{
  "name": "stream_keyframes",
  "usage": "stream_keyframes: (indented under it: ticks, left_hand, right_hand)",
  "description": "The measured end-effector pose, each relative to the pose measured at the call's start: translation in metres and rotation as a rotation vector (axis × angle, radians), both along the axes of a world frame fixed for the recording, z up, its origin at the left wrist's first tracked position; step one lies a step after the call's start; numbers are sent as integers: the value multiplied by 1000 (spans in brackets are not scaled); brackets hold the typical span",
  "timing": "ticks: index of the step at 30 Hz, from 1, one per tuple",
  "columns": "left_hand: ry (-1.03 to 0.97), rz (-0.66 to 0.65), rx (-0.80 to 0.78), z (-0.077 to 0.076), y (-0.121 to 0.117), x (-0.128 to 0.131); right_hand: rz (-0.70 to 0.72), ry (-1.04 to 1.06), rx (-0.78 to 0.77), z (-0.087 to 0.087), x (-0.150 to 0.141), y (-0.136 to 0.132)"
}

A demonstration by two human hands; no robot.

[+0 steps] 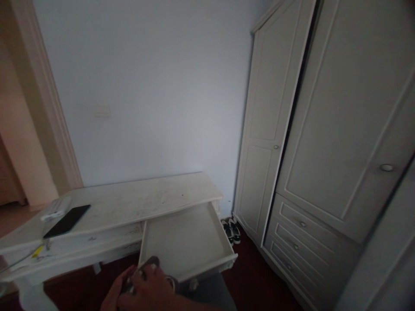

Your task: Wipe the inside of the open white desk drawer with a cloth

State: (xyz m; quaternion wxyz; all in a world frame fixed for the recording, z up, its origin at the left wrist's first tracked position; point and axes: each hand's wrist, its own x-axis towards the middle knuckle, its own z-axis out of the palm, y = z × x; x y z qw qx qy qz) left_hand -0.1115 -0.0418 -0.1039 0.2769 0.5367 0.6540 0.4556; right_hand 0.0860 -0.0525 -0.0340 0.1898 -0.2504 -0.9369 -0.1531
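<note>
My right hand [151, 283] is low in the view, its fingers bent round a small dark brownish thing [153, 261] whose rounded end shows above them. Close against it on the left is my left hand [114, 290], also closed, with its fingers partly hidden. What the two hands hold between them is too dim and covered to name. Just beyond the hands, a white drawer [186, 242] is pulled out of a white table [136, 198]. A band, perhaps a watch or bracelet [171, 283], shows at my right wrist.
On the table's left part lie a flat black tablet-like thing [67, 221] and a white item [55, 209]; a cable with a yellow tag [37, 251] hangs nearby. Sneakers [231, 231] stand on the red floor [246, 276]. A pale wardrobe [262, 168] lines the right side.
</note>
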Motion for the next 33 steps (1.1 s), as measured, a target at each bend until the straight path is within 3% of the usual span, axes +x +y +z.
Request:
stream_keyframes:
  ticks: [3, 6, 10, 13, 16, 19, 22, 26, 29, 33]
  left_hand:
    - [-80, -50, 25, 15, -15, 9]
    - [99, -113, 19, 32, -27, 23]
    - [455, -316, 61, 51, -27, 54]
    - [657, -455, 4, 60, -16, 84]
    - [761, -528, -91, 65, -4, 106]
    - [765, -588, -175, 67, 3, 115]
    - [716, -557, -217, 69, 2, 114]
    - [656, -507, -173, 68, -2, 113]
    - [539, -456, -111, 64, 0, 112]
    - [333, -389, -13, 57, 6, 107]
  right_hand:
    - [52, -31, -11, 2, 4, 4]
    - [111, -37, -65, 2, 35, 11]
    - [19, -11, -253, 8, 114, 19]
    - [-109, -28, -417, 20, 184, 21]
    - [-266, 7, -521, 29, 245, 20]
    - [-351, 61, -571, 31, 280, 18]
    - [-351, 73, -576, 28, 285, 18]
    - [-343, 56, -529, 22, 264, 19]
    - [-313, 18, -494, 18, 234, 22]
    - [-239, -38, -437, 10, 172, 26]
